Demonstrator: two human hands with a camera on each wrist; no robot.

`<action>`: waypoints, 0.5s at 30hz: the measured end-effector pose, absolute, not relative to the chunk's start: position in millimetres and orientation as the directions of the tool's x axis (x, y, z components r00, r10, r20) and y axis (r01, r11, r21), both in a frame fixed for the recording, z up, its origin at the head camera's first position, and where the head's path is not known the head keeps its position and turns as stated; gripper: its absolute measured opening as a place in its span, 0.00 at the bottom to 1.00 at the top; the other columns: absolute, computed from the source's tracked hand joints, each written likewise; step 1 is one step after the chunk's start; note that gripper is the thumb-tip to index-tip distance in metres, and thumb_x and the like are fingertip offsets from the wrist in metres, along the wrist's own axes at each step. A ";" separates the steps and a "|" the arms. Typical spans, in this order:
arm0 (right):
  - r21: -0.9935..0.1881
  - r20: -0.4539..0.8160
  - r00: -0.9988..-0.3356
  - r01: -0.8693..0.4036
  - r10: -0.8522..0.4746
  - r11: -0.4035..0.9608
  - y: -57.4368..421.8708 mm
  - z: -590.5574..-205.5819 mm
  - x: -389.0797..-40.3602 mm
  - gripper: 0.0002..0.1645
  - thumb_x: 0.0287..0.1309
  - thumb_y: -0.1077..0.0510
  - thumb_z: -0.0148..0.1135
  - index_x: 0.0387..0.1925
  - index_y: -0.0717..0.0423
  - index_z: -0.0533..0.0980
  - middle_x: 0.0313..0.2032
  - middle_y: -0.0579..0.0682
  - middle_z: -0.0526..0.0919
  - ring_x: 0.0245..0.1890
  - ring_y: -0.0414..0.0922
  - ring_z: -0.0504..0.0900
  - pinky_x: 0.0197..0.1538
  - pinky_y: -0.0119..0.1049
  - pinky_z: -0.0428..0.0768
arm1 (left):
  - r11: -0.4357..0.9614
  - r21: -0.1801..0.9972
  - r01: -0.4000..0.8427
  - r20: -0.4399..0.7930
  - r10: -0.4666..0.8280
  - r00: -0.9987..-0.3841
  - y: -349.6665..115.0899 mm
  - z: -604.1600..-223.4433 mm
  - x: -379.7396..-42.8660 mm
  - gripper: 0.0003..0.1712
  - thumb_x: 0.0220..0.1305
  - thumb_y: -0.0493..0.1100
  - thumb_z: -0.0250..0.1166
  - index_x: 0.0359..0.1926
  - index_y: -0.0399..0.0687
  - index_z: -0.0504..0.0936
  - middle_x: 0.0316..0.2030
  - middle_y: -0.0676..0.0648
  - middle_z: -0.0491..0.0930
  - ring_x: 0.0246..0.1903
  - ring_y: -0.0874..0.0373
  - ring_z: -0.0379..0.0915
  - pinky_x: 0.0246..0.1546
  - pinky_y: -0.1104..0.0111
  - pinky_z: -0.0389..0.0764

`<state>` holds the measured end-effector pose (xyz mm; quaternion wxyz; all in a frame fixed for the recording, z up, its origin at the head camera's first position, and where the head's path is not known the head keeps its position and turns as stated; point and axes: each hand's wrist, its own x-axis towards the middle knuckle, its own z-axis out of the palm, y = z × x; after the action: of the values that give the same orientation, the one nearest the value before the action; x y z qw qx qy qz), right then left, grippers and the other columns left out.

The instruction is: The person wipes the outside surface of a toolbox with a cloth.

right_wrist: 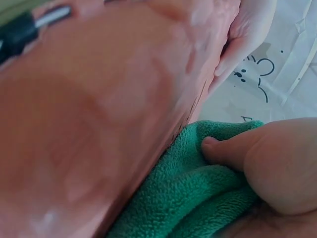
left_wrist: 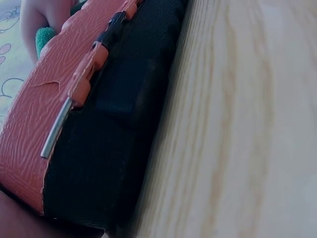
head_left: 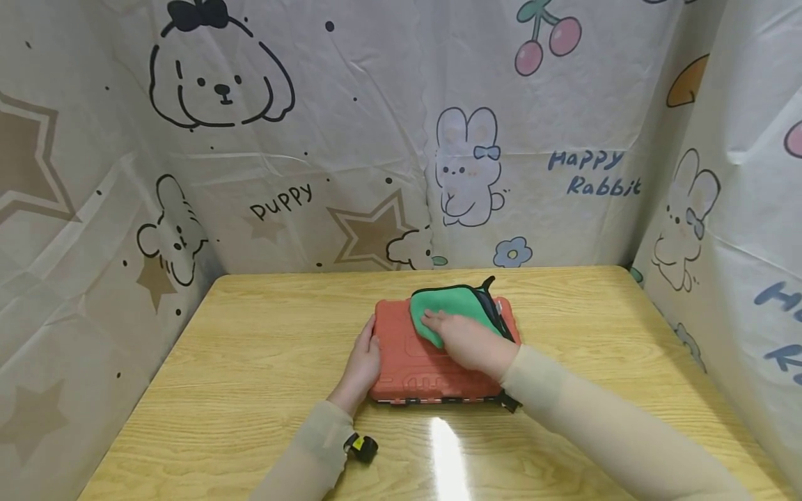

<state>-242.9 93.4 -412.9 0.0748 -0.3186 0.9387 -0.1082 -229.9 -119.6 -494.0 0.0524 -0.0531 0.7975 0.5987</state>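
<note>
A red hard case (head_left: 407,369) with a black lower half lies flat on the table, its hinged edge toward me. Along its left side my left hand (head_left: 361,365) grips the edge, the thumb near the lid. A green fluffy cloth (head_left: 456,303) with black edging and a small black loop covers the upper right of the lid. My right hand (head_left: 473,341) holds this cloth against the lid. In the right wrist view the cloth bunches in folds under the thumb (right_wrist: 223,148). A metal hinge pin (left_wrist: 57,128) sticks out at the case's hinge line.
The wooden table (head_left: 269,334) extends around the case. Printed cloth sheets (head_left: 351,139) hang behind it and on both sides. A small black device (head_left: 362,447) with a yellow mark sits at my left wrist. A dark strap end (head_left: 509,401) shows at the case's near right corner.
</note>
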 end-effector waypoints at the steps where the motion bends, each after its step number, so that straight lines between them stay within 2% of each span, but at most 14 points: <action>1: -0.255 -0.072 -0.787 -0.580 -0.613 0.774 94.0 -412.5 -243.9 0.28 0.75 0.72 0.45 0.73 0.64 0.68 0.75 0.59 0.67 0.75 0.59 0.66 0.75 0.52 0.67 | 0.277 0.949 -0.148 -0.148 -0.023 -0.989 -119.6 -493.8 -229.7 0.32 0.84 0.41 0.36 0.84 0.48 0.45 0.82 0.37 0.45 0.81 0.38 0.39 0.80 0.43 0.47; 8: -0.268 -0.063 -0.794 -0.571 -0.605 0.776 96.7 -412.7 -248.9 0.28 0.74 0.73 0.44 0.73 0.66 0.67 0.75 0.60 0.66 0.76 0.60 0.65 0.76 0.53 0.65 | 0.276 0.951 -0.141 -0.138 -0.030 -0.990 -119.1 -492.6 -229.4 0.32 0.84 0.41 0.36 0.84 0.47 0.45 0.81 0.36 0.46 0.81 0.38 0.39 0.79 0.42 0.47; 15: -0.285 -0.096 -0.800 -0.548 -0.592 0.787 98.3 -414.0 -244.8 0.29 0.76 0.70 0.42 0.75 0.61 0.65 0.77 0.57 0.63 0.77 0.58 0.62 0.78 0.53 0.63 | 0.271 0.953 -0.139 -0.135 -0.032 -0.990 -118.6 -494.4 -230.0 0.32 0.84 0.41 0.35 0.83 0.47 0.45 0.82 0.36 0.45 0.81 0.38 0.38 0.79 0.42 0.46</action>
<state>-244.8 98.3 -414.0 0.0902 -0.3028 0.9409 -0.1223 -230.0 -118.6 -494.4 0.0442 -0.0537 0.7958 0.6015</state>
